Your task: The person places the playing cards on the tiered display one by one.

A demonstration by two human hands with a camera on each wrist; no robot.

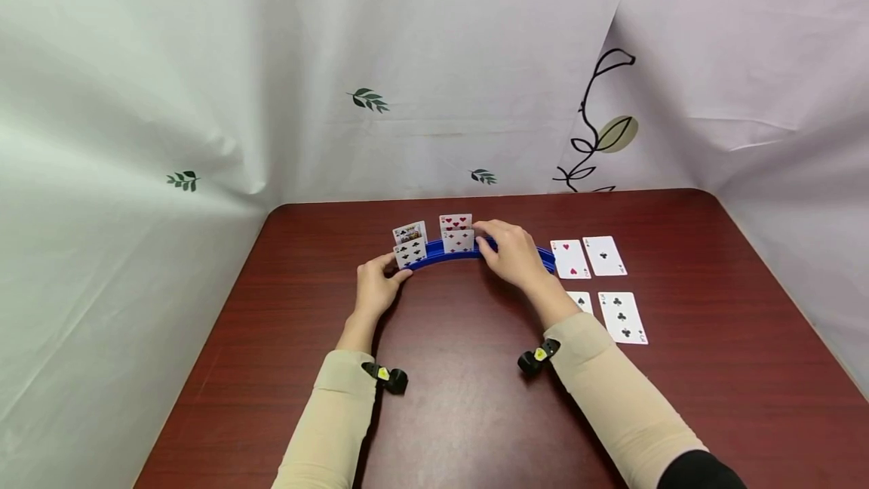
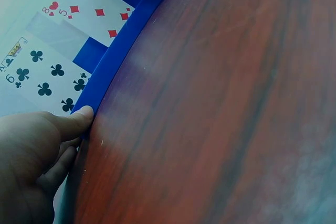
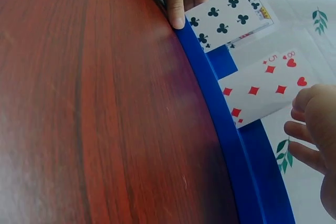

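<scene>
A curved blue card holder point(image 1: 434, 251) stands on the table with two pairs of playing cards in it. At its left end, my left hand point(image 1: 376, 287) grips the rim, thumb in front and fingers behind. Beside that hand, a six of clubs point(image 3: 222, 20) stands before a king of clubs point(image 3: 261, 18). Farther right, a five of diamonds point(image 3: 257, 91) stands in front of an eight of hearts point(image 3: 295, 65). My right hand point(image 1: 514, 253) is at the right edge of this pair, fingers loosely bent; the right wrist view shows its fingertips point(image 3: 303, 98) by the eight's edge.
Right of the holder lie a two of hearts point(image 1: 570, 259), an ace of clubs point(image 1: 605, 256) and a three of clubs point(image 1: 622, 318), face up. Another card point(image 1: 581, 300) is partly covered by my right wrist. A white patterned cloth point(image 1: 421, 134) hangs behind the brown table point(image 1: 448, 398).
</scene>
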